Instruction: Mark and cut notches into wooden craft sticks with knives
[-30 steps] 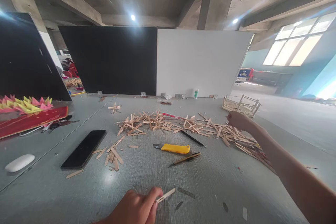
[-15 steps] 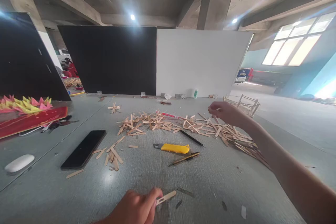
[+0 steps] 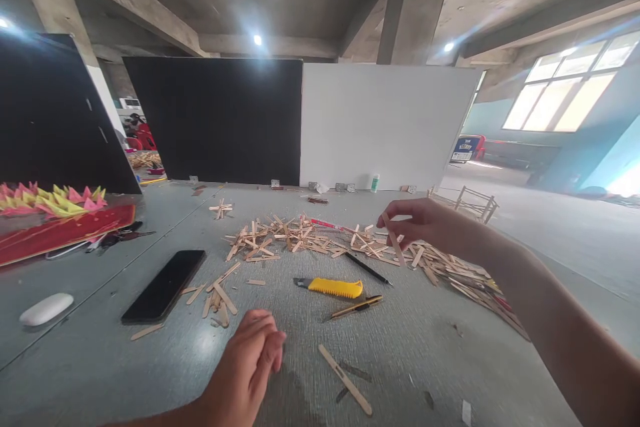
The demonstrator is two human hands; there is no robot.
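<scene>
the right hand (image 3: pixel 413 223) is pinching a thin wooden stick (image 3: pixel 394 240) between thumb and fingertips, holding it tilted above the edge of the loose sticks (image 3: pixel 300 237). the left hand (image 3: pixel 255 350) is resting nearer the body with its fingers curling inward — nothing is showing in it, though whether its fingertips are meeting i cannot tell. a slotted stick (image 3: pixel 354 389) is lying flat on the table (image 3: pixel 175 373), just to the right of the left hand and not touching it; its long axis is slanting from a far-left end, the one closer to that hand, to a near-right end. the left hand is clearly the nearer one — from the right hand, the slotted stick is lying toward the body and leftward, with the yellow cutter (image 3: pixel 334 287) sitting beyond it.
</scene>
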